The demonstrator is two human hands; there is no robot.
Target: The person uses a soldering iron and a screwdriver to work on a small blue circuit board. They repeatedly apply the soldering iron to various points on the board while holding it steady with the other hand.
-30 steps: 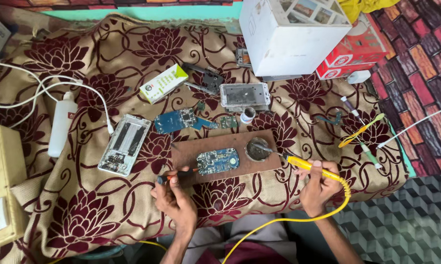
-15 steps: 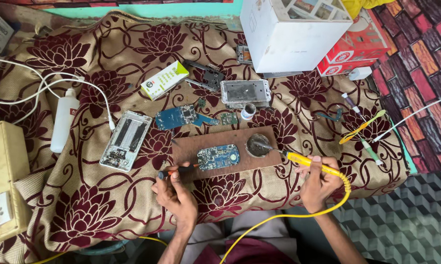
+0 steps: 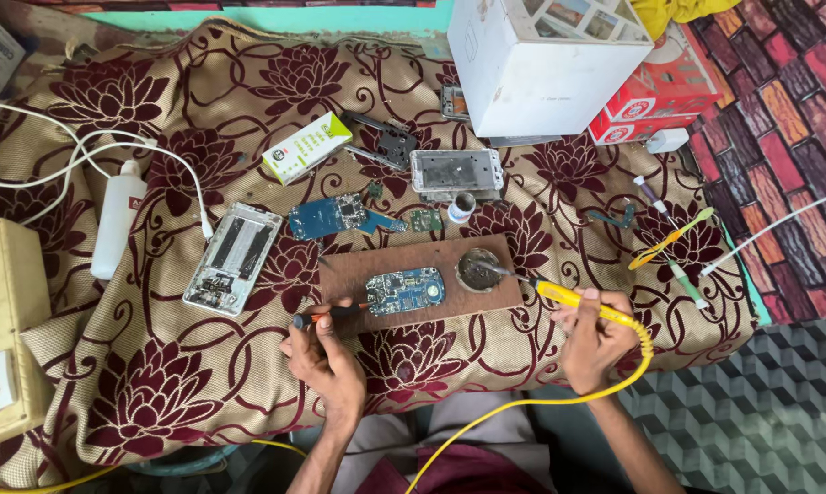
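Surface: desk under a floral cloth (image 3: 157,384); work gathered near its front edge, within reach of both hands.
Board: brown work board (image 3: 486,302) lies flat at the front-centre, a firm bed over the soft cloth.
Circuit board: blue circuit board (image 3: 406,291) rests on the brown work board, left of its middle, face up.
Left hand: left hand (image 3: 326,361) at the front edge, fingers closed round a dark-handled tool with an orange band (image 3: 326,316); the tool lies low, its tip reaching the circuit board's left end, seemingly to pin or steady it.
Right hand: right hand (image 3: 591,334) at the front edge, right of the work board, fingers wrapped round a yellow soldering iron (image 3: 573,302); held pen-style, so the tip can be steered finely.
Iron tip: rests in or at a small round tin (image 3: 477,270) on the work board's right part; contact itself too small to confirm.
Cord: yellow cord (image 3: 559,398) loops off the front edge, slack, clear of the work.
Spares: second blue board (image 3: 331,215) and an opened phone frame (image 3: 230,256) lie left of centre, set apart from the work board.
Back edge: white box (image 3: 541,64) and red carton (image 3: 651,101), well away.
Change: against the earlier frames both hands keep the same grips; iron tip stays at the tin, circuit board unmoved; only the view drifts slightly.
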